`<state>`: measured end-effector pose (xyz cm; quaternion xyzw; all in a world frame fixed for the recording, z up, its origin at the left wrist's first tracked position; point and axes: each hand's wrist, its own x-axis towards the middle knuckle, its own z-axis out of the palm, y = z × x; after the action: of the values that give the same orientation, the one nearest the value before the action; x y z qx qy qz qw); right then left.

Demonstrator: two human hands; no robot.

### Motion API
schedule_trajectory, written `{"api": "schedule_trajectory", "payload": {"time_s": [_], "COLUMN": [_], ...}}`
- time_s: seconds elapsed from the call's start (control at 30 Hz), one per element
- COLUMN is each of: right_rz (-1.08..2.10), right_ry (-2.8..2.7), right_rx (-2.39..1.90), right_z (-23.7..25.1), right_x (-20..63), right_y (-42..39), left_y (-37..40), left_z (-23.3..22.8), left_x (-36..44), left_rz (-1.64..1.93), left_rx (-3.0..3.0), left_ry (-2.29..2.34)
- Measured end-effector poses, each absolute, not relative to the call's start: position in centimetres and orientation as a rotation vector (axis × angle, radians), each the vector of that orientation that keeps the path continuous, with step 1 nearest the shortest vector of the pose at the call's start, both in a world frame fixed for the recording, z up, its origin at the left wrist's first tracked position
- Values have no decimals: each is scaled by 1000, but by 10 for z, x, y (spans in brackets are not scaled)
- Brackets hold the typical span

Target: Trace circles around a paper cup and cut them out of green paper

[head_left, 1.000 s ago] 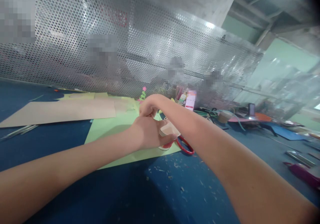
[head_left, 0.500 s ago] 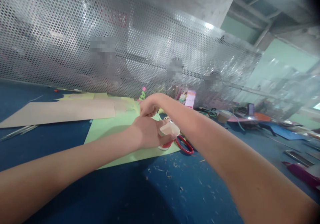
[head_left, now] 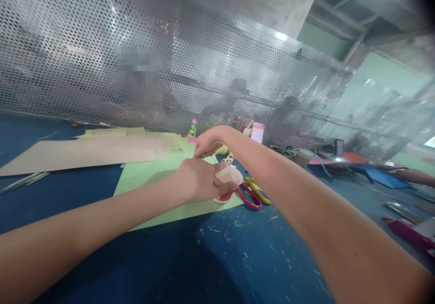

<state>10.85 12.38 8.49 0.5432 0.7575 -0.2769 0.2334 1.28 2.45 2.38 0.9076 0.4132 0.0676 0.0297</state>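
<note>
My left hand (head_left: 200, 180) is closed on a cream, rounded piece of paper (head_left: 229, 175), pinched between thumb and fingers above a light green sheet (head_left: 154, 211). Under its thumb a red and white piece (head_left: 223, 199) shows in part. Just beyond it, bent over at the wrist, my right hand (head_left: 208, 144) has its fingers curled in; whatever they hold is hidden. Scissor handles, one red loop (head_left: 250, 198) and one yellow loop (head_left: 261, 190), lie beside my left fingertips. Small pale curled pieces (head_left: 228, 160) and a yellow piece (head_left: 222, 150) are near my right wrist.
Beige card (head_left: 95, 151) lies to the left. A small green and pink tree figure (head_left: 193, 129) stands at the back before a perforated metal screen (head_left: 204, 59). Paper scraps dot the blue table (head_left: 190, 254). A purple tool (head_left: 408, 234) and another person's hand (head_left: 416, 176) are at right.
My right hand has shifted slightly to the right, baring more of the pale curled pieces and the yellow scissor loop. Another person's hand has come in at the right edge.
</note>
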Motion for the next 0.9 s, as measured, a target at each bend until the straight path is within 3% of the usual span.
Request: {"api": "schedule_trajectory", "payload": {"time_s": [0.9], "right_rz": [-850], "right_ry": [2085], "right_rx": [1439], "right_z": [81], "right_x": [104], "right_y": [118], "left_y": [25], "left_z": [26], "left_x": [13], "left_rz": [192], "left_rx": [2812], "left_ry": [1240]}}
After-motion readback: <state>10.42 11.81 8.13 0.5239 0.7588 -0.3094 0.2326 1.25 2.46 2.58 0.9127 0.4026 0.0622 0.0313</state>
